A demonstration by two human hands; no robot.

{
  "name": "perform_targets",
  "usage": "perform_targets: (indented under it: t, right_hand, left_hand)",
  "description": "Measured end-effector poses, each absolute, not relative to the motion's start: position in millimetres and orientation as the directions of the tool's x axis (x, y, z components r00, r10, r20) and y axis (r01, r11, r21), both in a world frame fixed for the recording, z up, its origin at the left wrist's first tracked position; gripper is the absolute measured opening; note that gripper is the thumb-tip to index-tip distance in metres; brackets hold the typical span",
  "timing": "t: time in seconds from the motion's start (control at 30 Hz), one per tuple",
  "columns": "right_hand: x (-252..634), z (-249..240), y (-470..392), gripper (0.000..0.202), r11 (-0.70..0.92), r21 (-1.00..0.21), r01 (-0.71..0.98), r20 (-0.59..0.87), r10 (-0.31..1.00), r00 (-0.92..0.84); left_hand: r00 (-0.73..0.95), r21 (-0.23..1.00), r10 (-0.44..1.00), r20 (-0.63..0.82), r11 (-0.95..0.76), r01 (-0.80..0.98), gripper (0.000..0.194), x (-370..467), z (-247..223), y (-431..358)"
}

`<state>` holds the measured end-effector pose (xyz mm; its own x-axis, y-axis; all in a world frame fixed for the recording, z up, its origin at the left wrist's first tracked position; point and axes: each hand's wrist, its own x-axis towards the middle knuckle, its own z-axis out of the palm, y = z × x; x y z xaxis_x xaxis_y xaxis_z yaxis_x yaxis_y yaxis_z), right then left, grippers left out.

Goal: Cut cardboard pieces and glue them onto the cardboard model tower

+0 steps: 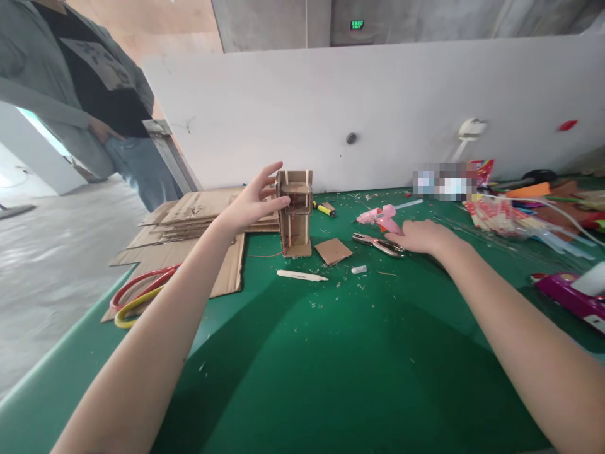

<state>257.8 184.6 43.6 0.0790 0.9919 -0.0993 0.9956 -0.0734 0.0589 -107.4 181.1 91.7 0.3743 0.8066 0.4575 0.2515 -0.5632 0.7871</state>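
My left hand [253,202] reaches to a small upright cardboard box structure [297,214] with open compartments. Its fingers are spread around the upper left side, with the thumb across the front; some fingertips are hidden behind the cardboard. A thin red wire trails from the structure onto the table. My right hand [420,236] closes on the handle of a pink hot glue gun [380,217] lying on the table. Just in front of the glue gun lie metal hole-punch pliers [380,244]. Between the hands are small cardboard squares [333,251], a white marker [301,275] and its cap [359,269].
Stacked cardboard sheets [198,217] and red-and-yellow-handled scissors [137,296] are at left. Behind the structure lies a yellow cutter [325,209]. A purple glue gun [567,296] and craft supplies [510,217] occupy the right. A white partition [283,113] borders the green table; a person [108,94] stands beyond.
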Motion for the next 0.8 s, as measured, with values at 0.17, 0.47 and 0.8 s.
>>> perform_targets:
  t: [0.17, 0.47, 0.8]
  right_hand:
    - [245.6, 68.3, 164.4, 0.055, -0.143, 0.091, 0.985, -0.158, 0.975, 0.156]
    - [244.9, 77.8, 156.1, 0.048, 0.096, 0.054, 0.994, -0.050, 0.994, -0.093]
    - [228.6, 68.3, 164.3, 0.043, 0.331, -0.193, 0.923, -0.001, 0.941, -0.338]
  left_hand:
    - [0.352, 0.755, 0.814, 0.462, -0.569, 0.324, 0.068, -106.5, 94.1, 179.0]
    - [0.360, 0.767, 0.796, 0.487, -0.587, 0.258, 0.065, -105.0, 95.1, 178.4]
    - [0.302, 0.725, 0.816, 0.492, -0.577, 0.377, 0.065, -94.3, 100.1, 174.2]
